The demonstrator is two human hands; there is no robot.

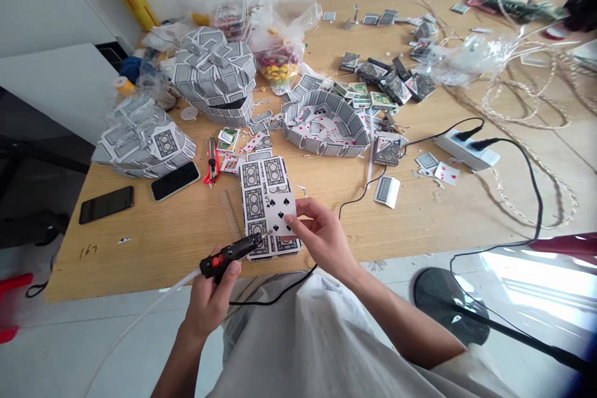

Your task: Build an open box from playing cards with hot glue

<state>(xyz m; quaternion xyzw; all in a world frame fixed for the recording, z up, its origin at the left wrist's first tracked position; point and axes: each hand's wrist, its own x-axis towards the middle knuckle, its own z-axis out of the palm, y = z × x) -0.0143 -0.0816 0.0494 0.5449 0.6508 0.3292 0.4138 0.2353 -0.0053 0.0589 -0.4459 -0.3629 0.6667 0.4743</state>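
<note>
My left hand point(212, 292) is wrapped round the handle of a black hot glue gun point(231, 256), a white glue stick point(163, 294) trailing from its back. The gun's nozzle points at the lower left corner of a five of spades point(280, 211); whether they touch I cannot tell. Between thumb and fingers, my right hand point(319, 230) pinches this card by its right edge, face up. Below it lies a flat panel of patterned playing cards point(254, 199), backs upward, in two columns. The card hides part of the panel's right column.
Built from folded cards, a heart-shaped open box point(326, 148) and lidded boxes point(212, 74) stand behind. Two phones point(106, 204) and a red utility knife point(212, 161) lie left. A power strip point(466, 150), black cables and coiled rope point(522, 112) occupy the right.
</note>
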